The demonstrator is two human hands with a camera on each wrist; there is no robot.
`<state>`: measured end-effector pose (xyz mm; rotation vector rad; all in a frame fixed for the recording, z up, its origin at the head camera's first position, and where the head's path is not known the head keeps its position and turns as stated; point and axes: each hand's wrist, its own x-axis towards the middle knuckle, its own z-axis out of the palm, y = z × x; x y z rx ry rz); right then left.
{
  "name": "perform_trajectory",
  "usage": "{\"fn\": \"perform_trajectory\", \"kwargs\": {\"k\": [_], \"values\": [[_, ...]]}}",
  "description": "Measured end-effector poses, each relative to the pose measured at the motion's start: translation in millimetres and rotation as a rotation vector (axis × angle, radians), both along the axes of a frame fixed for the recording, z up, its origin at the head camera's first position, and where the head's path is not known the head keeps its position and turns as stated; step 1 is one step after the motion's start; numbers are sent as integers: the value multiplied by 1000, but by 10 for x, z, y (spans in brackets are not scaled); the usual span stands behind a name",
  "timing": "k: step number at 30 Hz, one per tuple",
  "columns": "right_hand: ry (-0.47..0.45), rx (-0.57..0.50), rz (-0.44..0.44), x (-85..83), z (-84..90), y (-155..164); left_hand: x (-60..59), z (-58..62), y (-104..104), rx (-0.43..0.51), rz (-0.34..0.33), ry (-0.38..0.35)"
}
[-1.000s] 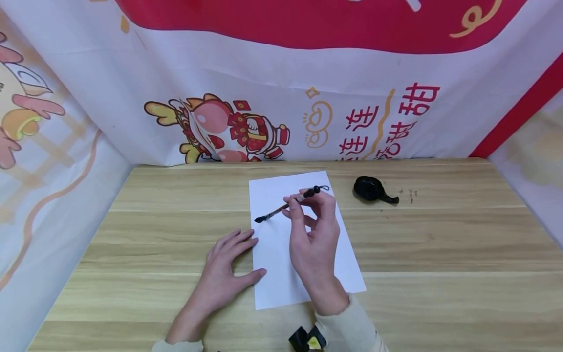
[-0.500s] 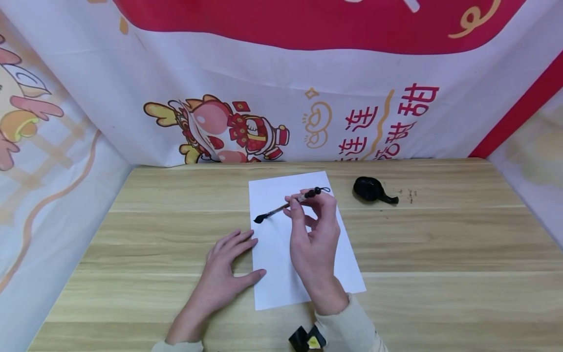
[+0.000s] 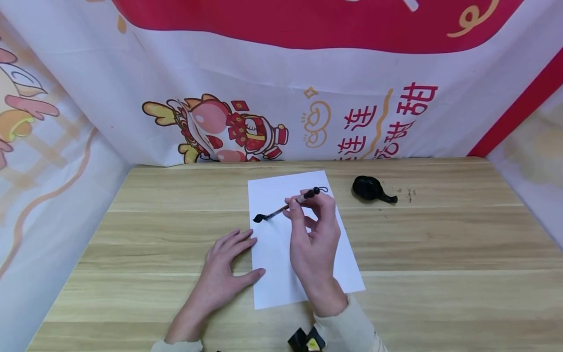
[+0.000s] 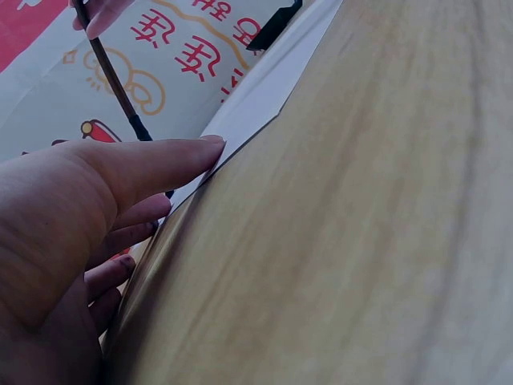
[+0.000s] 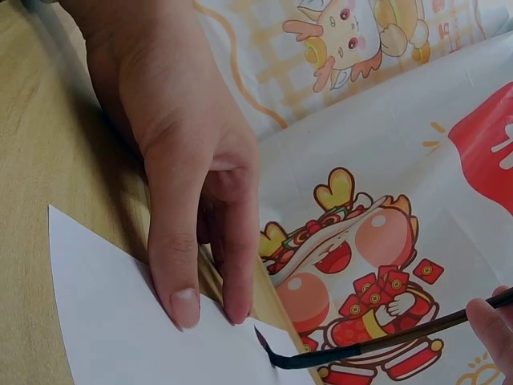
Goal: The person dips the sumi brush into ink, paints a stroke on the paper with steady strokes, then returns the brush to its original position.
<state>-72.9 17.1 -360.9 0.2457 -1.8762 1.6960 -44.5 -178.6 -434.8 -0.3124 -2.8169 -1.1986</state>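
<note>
L hand [image 3: 224, 271] flat, fingers spread; R hand [image 3: 314, 234] raised, fingers pinched.

Place: a makeshift calligraphy booth
Walls: festive cartoon banners [image 3: 246, 127] with red Chinese characters, hung on three sides
Surface: wooden table [image 3: 440, 244] with ink dish [image 3: 368, 188]

A sheet of paper [image 3: 303, 244] lies on the worktop [image 3: 440, 254], and everything else is placed relative to it. The left hand [image 3: 226, 271] rests flat at the sheet's left edge, fingertips and thumb touching that edge. The right hand [image 3: 314, 234] is above the middle of the sheet, its grip on a calligraphy brush [image 3: 286, 208] that slants down to the left, its tip meeting the sheet near the upper left part. An ink dish [image 3: 369, 189] sits on the worktop to the right of the sheet's far right corner, just apart from it. A printed banner [image 3: 264, 98] hangs behind the sheet, along the worktop's far edge.
</note>
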Motion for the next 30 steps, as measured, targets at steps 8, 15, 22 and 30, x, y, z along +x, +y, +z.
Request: {"fn": "perform_trajectory", "kwargs": {"k": [8,15,22,30], "values": [[5,-1,-2,3,0,-2,4,-5,-6,7,4,-3],[1,4,-1,10,2,3,-1,-1,-4,6,2,-6],[7,9,5,14,5,5,-1,-3,-1,1,3,-4],[8,17,5,20,0,6,0,-3,0,0,3,-5]]}}
